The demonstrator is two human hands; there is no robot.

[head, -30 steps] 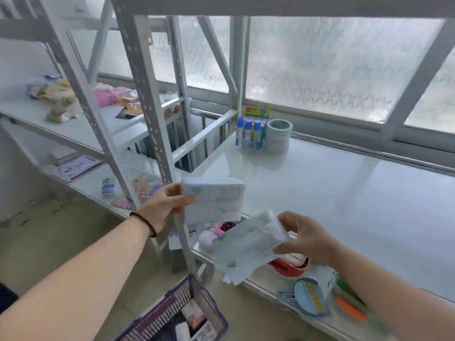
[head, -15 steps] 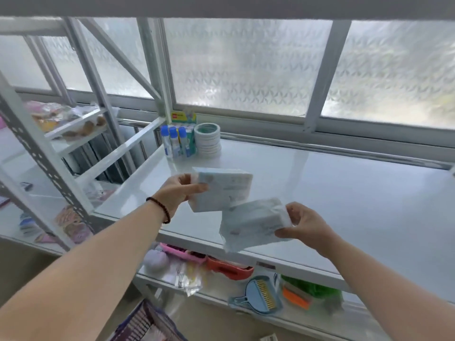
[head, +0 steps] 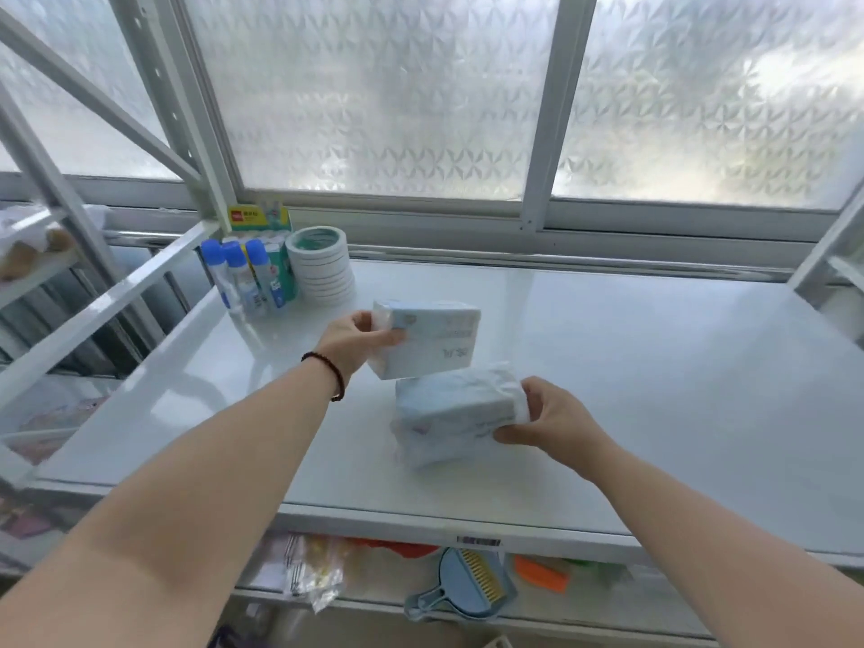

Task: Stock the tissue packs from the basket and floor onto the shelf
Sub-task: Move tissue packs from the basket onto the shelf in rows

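Observation:
My left hand (head: 357,340) grips the left end of a pale blue and white tissue pack (head: 432,336), held tilted over the white shelf (head: 654,367). My right hand (head: 556,425) holds a second tissue pack (head: 451,420) by its right end, just below and in front of the first. Whether the lower pack touches the shelf surface, I cannot tell. The basket and the floor are out of view.
Blue-capped glue bottles (head: 243,278) and a stack of tape rolls (head: 320,264) stand at the shelf's back left. A frosted window runs behind. The lower shelf holds a blue dustpan with brush (head: 467,586), an orange item (head: 540,572) and plastic bags (head: 313,568).
Both hands have moved forward and up, carrying the two packs from beside the shelf's front edge to over its middle. The view has shifted right and the basket has dropped out of sight.

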